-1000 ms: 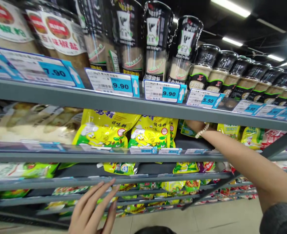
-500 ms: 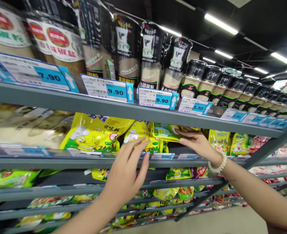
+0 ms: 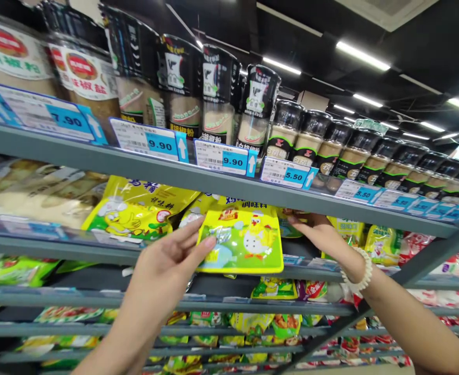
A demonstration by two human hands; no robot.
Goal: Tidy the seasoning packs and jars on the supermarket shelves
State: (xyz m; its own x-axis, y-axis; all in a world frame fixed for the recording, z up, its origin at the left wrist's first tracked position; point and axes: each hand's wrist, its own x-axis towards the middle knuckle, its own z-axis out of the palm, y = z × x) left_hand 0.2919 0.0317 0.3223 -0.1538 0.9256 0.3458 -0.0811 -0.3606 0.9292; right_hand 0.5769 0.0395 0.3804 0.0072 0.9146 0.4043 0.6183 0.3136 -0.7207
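Note:
My left hand [image 3: 170, 265] pinches the left edge of a yellow-and-green seasoning packet [image 3: 249, 242] printed with a white cartoon chicken, its thumb on the front. The packet is held out at the lip of the middle shelf, in front of other yellow packets. Under the upper shelf, my right hand [image 3: 327, 239], with a pale coiled band [image 3: 360, 268] on its wrist, has its fingers closed at the edge of another packet [image 3: 290, 227]. That packet lies mostly behind the first one, and some right fingertips are in shadow. Larger yellow seasoning bags [image 3: 136, 211] lie left of my left hand.
Just above my hands runs the upper shelf edge [image 3: 229, 179], lined with price tags. Black-capped pepper shakers [image 3: 217, 99] stand on it. A slanting grey upright [image 3: 417, 255] is beyond my right wrist. Lower shelves hold more packets [image 3: 274, 288].
My left hand has gone from bare, loosely spread fingers to gripping the yellow-and-green packet, which has come forward over the shelf lip. My right hand remains inside the shelf. The view has shifted slightly.

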